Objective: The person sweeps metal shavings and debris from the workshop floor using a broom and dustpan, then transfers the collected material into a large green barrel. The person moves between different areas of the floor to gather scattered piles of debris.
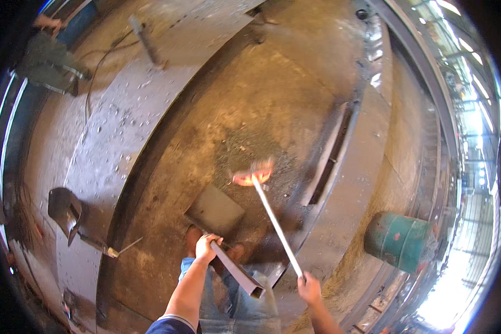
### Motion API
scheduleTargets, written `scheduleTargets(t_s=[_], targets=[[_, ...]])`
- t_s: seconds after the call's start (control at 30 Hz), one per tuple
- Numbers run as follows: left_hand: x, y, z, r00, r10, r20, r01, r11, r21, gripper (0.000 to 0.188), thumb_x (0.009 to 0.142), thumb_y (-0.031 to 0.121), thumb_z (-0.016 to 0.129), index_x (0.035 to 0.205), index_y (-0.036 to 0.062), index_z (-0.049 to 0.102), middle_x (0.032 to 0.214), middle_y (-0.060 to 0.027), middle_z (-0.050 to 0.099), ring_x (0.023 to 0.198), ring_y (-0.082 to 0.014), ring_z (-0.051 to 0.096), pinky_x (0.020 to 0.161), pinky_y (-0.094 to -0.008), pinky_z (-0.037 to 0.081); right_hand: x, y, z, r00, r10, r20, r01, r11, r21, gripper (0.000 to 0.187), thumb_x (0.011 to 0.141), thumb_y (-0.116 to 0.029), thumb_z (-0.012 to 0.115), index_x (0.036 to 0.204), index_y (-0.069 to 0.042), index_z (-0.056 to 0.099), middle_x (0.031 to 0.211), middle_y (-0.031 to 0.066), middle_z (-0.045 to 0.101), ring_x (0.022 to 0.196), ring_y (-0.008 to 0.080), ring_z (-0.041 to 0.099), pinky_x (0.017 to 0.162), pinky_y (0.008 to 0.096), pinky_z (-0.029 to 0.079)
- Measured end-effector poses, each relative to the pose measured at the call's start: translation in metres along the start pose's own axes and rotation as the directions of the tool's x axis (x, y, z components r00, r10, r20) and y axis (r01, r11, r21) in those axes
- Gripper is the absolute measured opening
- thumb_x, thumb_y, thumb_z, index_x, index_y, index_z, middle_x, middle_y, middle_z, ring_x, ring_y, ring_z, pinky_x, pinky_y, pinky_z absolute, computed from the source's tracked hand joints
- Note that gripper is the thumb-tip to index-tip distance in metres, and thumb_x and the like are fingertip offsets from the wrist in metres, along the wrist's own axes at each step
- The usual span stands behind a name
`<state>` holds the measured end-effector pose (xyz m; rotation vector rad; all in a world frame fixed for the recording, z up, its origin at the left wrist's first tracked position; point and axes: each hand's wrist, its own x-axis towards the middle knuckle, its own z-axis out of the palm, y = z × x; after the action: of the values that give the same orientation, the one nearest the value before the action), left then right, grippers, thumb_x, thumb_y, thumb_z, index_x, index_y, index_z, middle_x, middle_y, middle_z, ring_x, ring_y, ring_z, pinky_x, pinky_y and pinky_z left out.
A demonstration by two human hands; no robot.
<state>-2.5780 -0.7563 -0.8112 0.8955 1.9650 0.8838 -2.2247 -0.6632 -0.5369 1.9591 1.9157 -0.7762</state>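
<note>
My left hand is closed round the square metal tube handle of a dustpan. The dustpan's flat grey plate rests on the floor just ahead of my shoes. My right hand grips the white stick of a broom near its end. The broom's red-orange head is smeared by motion, at the near edge of a patch of dark debris beyond the dustpan. Whether the bristles touch the floor I cannot tell.
A long steel plate with scattered bits runs along the left. On it lie a welding helmet and an electrode holder. A steel beam and a green drum stand right. Another person is far left.
</note>
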Motion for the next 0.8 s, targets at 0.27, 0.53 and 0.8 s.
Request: scheduleTargets(t_s=[0.27,0.53,0.8], targets=[[-0.029,-0.019,0.015,0.978,-0.173,0.119,0.172,0.985,0.014,0.028,0.081,0.033,0.075,0.088,0.0057,0.072,0.116,-0.0160,0.070,0.110,-0.0335,0.066,0.094,-0.0402,0.052,0.248,-0.165,0.053,0.926,-0.371,0.065,0.363,0.925,0.114,0.045,0.092,-0.017,0.057,0.132,0.004,0.053,0.108,0.0309,0.066,0.103,0.0447,0.065,0.090,0.0481,0.053],[-0.071,0.008,0.045,0.963,-0.236,0.133,0.211,0.962,0.176,0.029,0.082,0.028,0.077,0.100,0.0070,0.071,0.125,-0.0128,0.066,0.120,-0.0353,0.061,0.095,-0.0407,0.052,0.446,-0.221,0.073,0.874,-0.467,0.131,0.483,0.809,-0.336,0.055,0.096,-0.016,0.046,0.151,-0.017,0.040,0.096,0.0218,0.065,0.079,0.0380,0.068,0.069,0.0481,0.056],[-0.048,0.015,0.024,0.719,-0.343,0.605,0.000,0.870,0.493,0.057,0.081,0.008,0.068,0.136,0.0161,0.055,0.154,-0.0098,0.041,0.135,-0.0337,0.047,0.105,-0.0439,0.047,0.498,-0.150,0.034,0.813,-0.411,0.413,0.581,0.623,-0.524,0.074,0.097,-0.010,0.049,0.158,-0.006,0.009,0.081,0.0169,0.067,0.065,0.0273,0.069,0.056,0.0413,0.058]])
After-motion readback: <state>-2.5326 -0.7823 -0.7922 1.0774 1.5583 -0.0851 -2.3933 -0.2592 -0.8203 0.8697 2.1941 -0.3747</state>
